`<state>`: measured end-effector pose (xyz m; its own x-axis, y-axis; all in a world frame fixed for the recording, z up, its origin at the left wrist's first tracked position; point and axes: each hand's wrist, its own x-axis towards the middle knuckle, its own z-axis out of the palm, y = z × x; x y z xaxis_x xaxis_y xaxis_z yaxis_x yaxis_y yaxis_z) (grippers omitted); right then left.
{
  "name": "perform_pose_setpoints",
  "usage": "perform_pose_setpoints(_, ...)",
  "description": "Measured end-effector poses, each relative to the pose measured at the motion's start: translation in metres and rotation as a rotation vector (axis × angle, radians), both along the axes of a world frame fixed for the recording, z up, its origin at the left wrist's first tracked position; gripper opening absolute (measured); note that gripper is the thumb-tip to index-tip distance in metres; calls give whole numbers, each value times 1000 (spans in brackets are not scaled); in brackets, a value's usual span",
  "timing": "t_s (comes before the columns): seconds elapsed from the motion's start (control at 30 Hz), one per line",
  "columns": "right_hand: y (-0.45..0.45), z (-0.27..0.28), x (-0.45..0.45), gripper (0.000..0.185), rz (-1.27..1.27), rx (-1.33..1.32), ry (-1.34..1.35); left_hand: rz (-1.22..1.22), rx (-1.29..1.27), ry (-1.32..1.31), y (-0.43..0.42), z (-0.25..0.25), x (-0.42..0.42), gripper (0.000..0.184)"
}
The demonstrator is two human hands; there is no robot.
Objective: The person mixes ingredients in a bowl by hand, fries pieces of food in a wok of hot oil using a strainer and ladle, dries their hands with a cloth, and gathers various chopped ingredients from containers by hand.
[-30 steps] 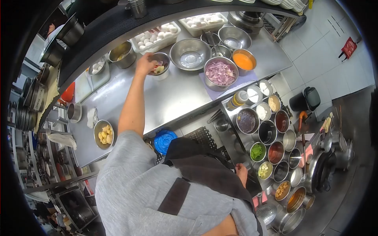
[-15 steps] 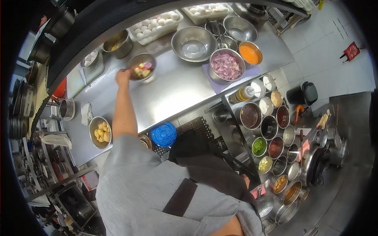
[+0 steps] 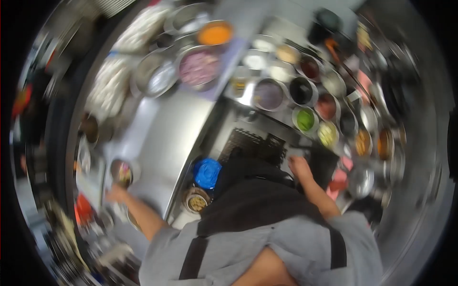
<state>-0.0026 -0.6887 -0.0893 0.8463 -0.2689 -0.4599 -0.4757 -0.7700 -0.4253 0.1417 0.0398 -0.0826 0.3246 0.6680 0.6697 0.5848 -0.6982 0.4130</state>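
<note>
My left hand (image 3: 117, 194) is at the near edge of a steel bowl (image 3: 133, 170) holding mixed cut pieces in red, white and yellow. Its blurred fingers look stretched out and no longer wrapped round the rim; whether they still touch the bowl is unclear. The bowl stands on the steel counter (image 3: 171, 128). Over the floor gap to the right of my apron, my right hand (image 3: 299, 167) hangs with its fingers loosely curled. Nothing shows in it. Nearest to it are the rows of ingredient pots, with chopped greens (image 3: 305, 119) in one.
Beyond the counter's middle are a pot of sliced purple onions (image 3: 199, 66), an orange-filled bowl (image 3: 215, 33) and a large steel bowl (image 3: 155, 74). Trays of eggs (image 3: 109, 88) line the back. A blue lid (image 3: 207, 173) and a jar (image 3: 196, 202) sit below the counter edge.
My view has swung to the right, and the scene is blurred. My left hand has loosened from the bowl's rim and drawn slightly off. My right hand has come into view.
</note>
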Motion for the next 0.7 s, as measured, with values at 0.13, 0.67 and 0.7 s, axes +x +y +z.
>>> perform_pose_setpoints(0.13, -8, 8, -16, 20, -119, 73, -111, -267, 148, -111, -106, 49, 55, 38)
perform_pose_setpoints(0.67, -72, 5, -232, 20, -913, -52, -504, -2002, -546, 267, -748, 61, 65, 23)
perform_pose_setpoints(0.7, -63, 4, -240, 19, -987, 14, -513, -2148, -563, 255, -781, 56, 53, 22)
